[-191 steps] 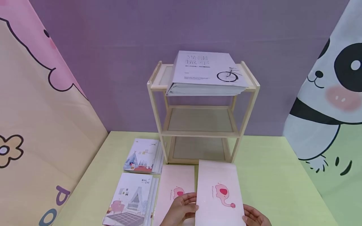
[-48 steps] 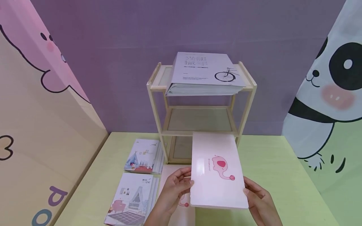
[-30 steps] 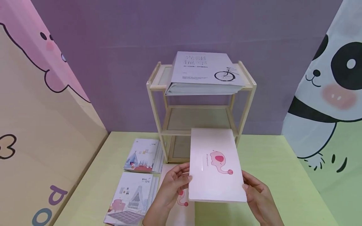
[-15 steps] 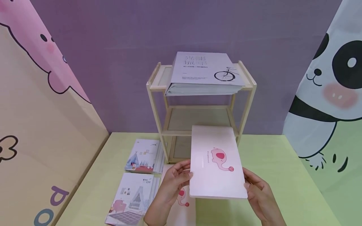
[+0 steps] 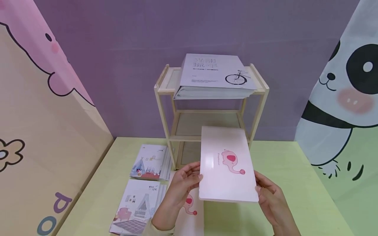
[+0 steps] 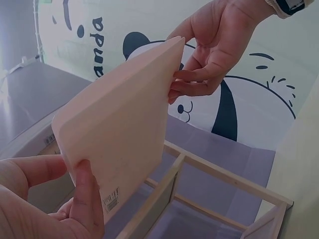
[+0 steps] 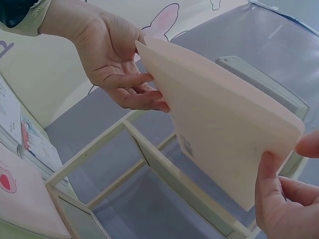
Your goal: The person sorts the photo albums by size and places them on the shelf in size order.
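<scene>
A pink notebook (image 5: 227, 183) with a red-eared elephant on its cover is held up in front of the wooden rack (image 5: 192, 138), above the table. My left hand (image 5: 181, 188) pinches its left edge, thumb on the cover side. At the opposite edge, my right hand (image 5: 273, 198) grips it likewise between thumb and fingers. From below, the left wrist view shows the notebook's plain back (image 6: 124, 119) with a barcode near one corner. Under my left forearm, a second elephant notebook (image 5: 192, 224) lies on the table, partly hidden.
On the rack's top tier sits a thick white book (image 5: 215, 73) with a bicycle picture. The held notebook overlaps part of the middle shelf (image 5: 203, 121). Two stacks of illustrated booklets, a far one (image 5: 149, 160) and a near one (image 5: 136, 206), lie left of the rack.
Earlier the notebook was low, near the table beside its twin. Both hands have raised it toward the rack, and over the last second it has edged slightly farther up.
</scene>
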### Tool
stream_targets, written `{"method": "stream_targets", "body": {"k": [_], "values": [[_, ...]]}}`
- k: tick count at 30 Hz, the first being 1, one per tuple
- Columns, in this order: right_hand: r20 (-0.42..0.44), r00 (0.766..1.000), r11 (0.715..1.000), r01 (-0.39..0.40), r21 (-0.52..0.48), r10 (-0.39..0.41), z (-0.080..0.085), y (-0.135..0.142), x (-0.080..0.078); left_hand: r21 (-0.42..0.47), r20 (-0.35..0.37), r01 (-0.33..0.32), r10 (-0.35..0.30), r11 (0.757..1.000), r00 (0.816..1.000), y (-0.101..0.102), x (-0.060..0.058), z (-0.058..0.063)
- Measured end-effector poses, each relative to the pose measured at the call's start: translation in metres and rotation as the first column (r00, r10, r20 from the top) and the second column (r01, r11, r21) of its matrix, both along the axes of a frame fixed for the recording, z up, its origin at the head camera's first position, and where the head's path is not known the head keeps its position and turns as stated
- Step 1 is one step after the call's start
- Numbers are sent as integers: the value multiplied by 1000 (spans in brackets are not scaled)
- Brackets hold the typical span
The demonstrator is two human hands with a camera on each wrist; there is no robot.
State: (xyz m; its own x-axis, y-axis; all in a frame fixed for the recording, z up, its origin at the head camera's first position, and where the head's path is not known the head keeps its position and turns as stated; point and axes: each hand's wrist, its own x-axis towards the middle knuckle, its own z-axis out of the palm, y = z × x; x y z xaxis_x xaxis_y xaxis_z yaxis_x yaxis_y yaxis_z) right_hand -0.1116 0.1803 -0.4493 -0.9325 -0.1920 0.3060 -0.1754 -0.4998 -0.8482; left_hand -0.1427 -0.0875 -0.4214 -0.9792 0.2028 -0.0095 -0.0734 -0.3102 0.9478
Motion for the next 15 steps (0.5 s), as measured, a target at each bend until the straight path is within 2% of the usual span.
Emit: {"method": "stream_targets", "body": {"k": [10, 15], "values": [[26, 1000, 1000, 12, -3, -12, 5, -2, -5, -7, -16, 7, -7, 1000, 1000, 1, -7, 3], [12, 1000, 1000, 15, -20, -15, 6, -3, -7, -5, -21, 10, -10, 1000, 1000, 1, -10, 4]]}}
